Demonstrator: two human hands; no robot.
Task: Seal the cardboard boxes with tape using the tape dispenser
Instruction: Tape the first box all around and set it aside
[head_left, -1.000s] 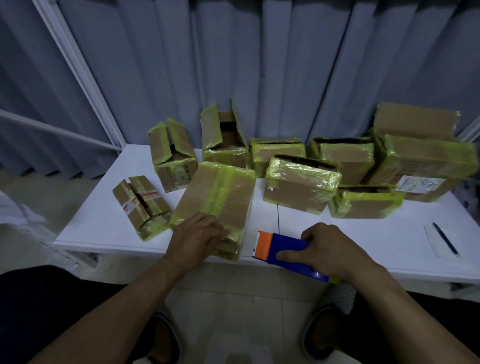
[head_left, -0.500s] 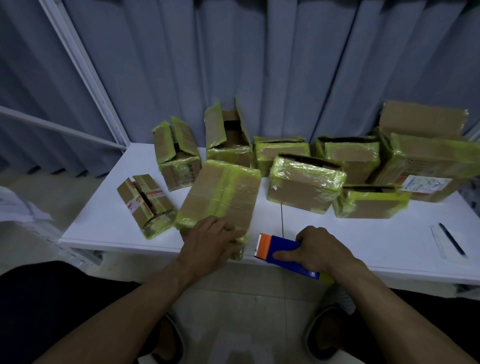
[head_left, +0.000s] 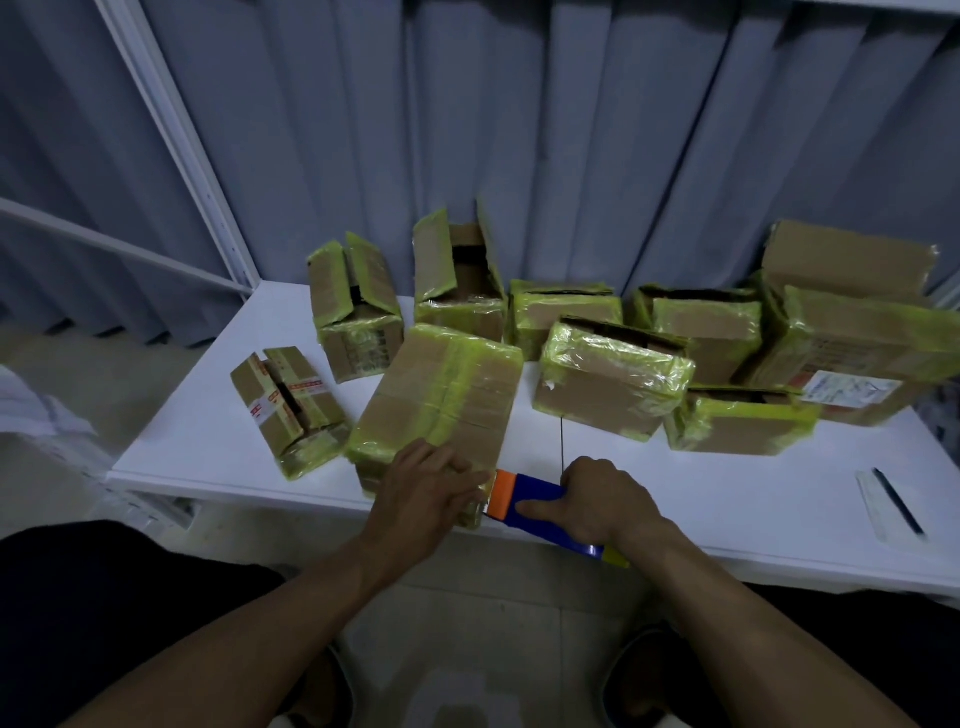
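Where hands meet: tape dispenser.

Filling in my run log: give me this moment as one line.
left hand: pressing on near box | right hand: gripping tape dispenser | dispenser: orange end at box's near right edge | table: other boxes behind

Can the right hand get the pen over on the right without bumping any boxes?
Probably yes. The pen lies on bare table, nothing between. But the right hand is busy holding the tape dispenser.
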